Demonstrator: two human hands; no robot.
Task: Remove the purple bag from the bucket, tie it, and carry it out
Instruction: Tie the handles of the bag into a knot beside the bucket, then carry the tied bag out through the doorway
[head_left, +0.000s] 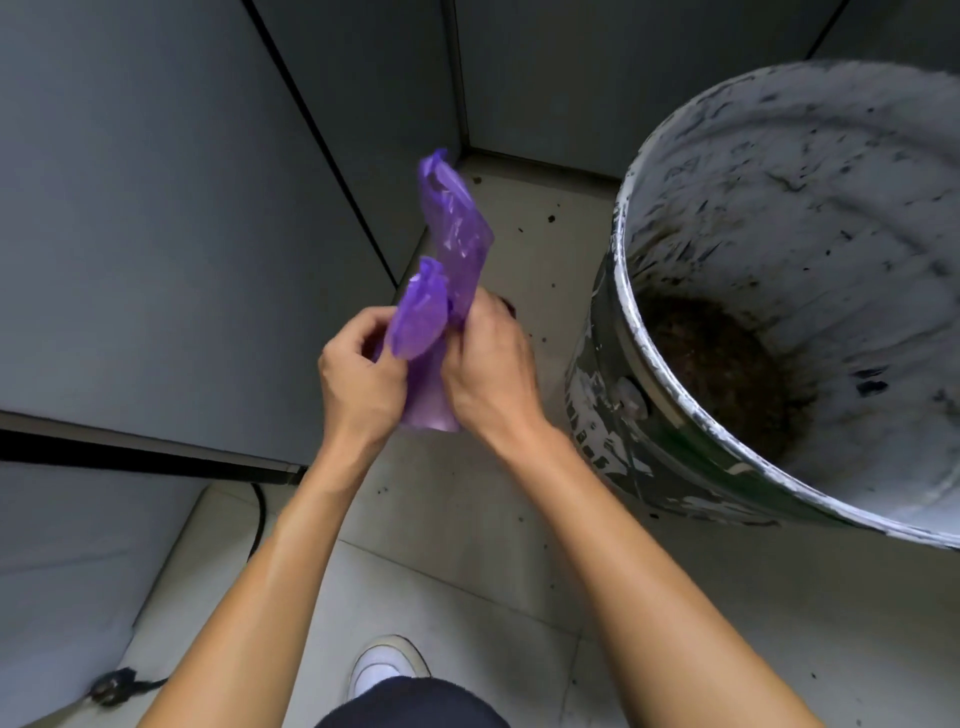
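Head view: the purple bag (451, 260) is out of the bucket (644, 332) and held up in the air in front of the person, near the centre of the frame, at about nine o'clock from the bucket and clear of its rim. Both hands clutch it at its gathered middle. The left hand (358, 379) pinches a rounded purple flap at the bag's left side, fingers curled around the plastic. The right hand (488, 374) is clenched on the bag's right side, knuckles toward the camera. One long strip of the bag stands up toward twelve o'clock from the hands, a shorter loop beside it; a bulge of plastic hangs out below between the wrists.

The bucket, white and paint-smeared, takes up the frame's three o'clock side, open, with brown dirt (727, 374) at its bottom. Grey wall panels (156, 208) fill ten o'clock. A white shoe (387, 662) shows at six o'clock on the speckled tile floor (467, 545), and a dark cable (257, 519) lies at eight o'clock.
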